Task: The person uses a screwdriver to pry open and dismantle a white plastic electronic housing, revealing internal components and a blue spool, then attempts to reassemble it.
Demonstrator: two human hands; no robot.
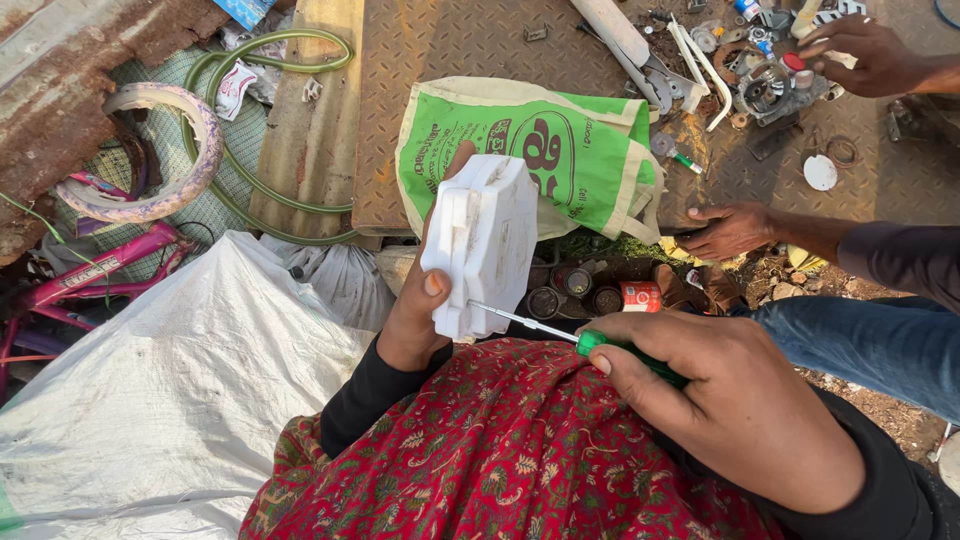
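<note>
White casing held up, screwdriver tip set into its lower edge.

Left hand (420, 305) grasps the white plastic casing (482, 243) from behind, thumb on its near corner, tilting it so the lower edge faces the tool; this steadies it over the lap, above the red floral cloth (500, 450). Right hand (735, 400) is clenched round the green-handled screwdriver (560, 332), shaft running level to the casing's lower edge. Whether the tip sits in a screw or a seam is too small to tell; the casing's far side and the left fingers are hidden. Beyond the casing lies a green printed bag (560, 150); left of it, a white sack (170, 390). Right of the casing, another person's hands (735, 230) rest among metal parts (770, 85), arms cut off at the frame edge.
</note>
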